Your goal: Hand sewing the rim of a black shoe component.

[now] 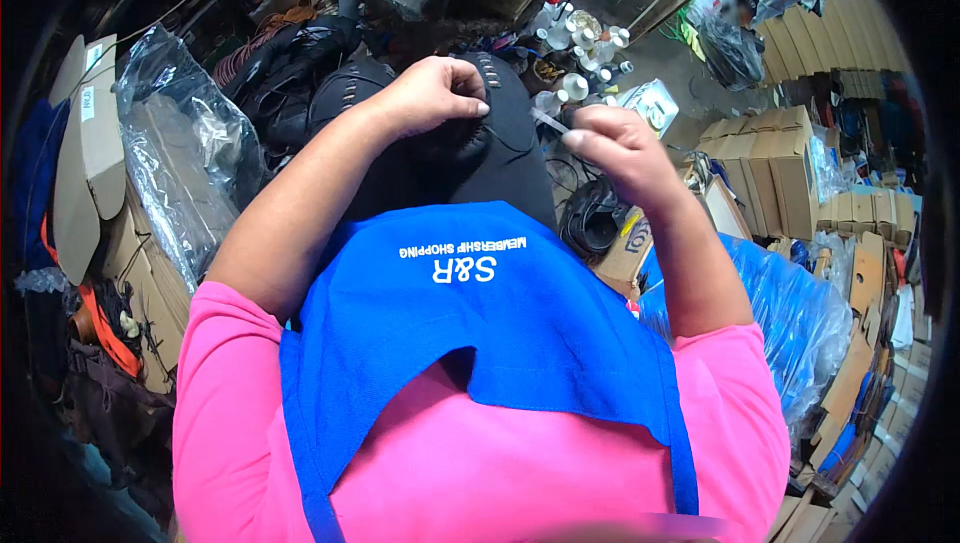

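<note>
My left hand (435, 98) is closed over a dark, rounded black piece (455, 143) in my lap, thumb and fingertips pinched together at its right edge. Black on black blurs its outline, and I cannot tell its kind. To the right, raised off my lap, my right hand (625, 148) grips a thin whitish stick-like tool (548, 121) whose tip points up and left toward the left hand. A gap separates the tool from the black piece. Black trousers (520, 178) cover my legs beneath, below a blue apron (480, 333).
Ahead on the right stand several bottles (580, 38) with white or red caps. Cardboard boxes (765, 168) and a plastic-wrapped blue bundle (765, 313) are at the right. Clear plastic wrapping (175, 143) and cardboard (95, 153) lie at the left, beside a dark heap (285, 78).
</note>
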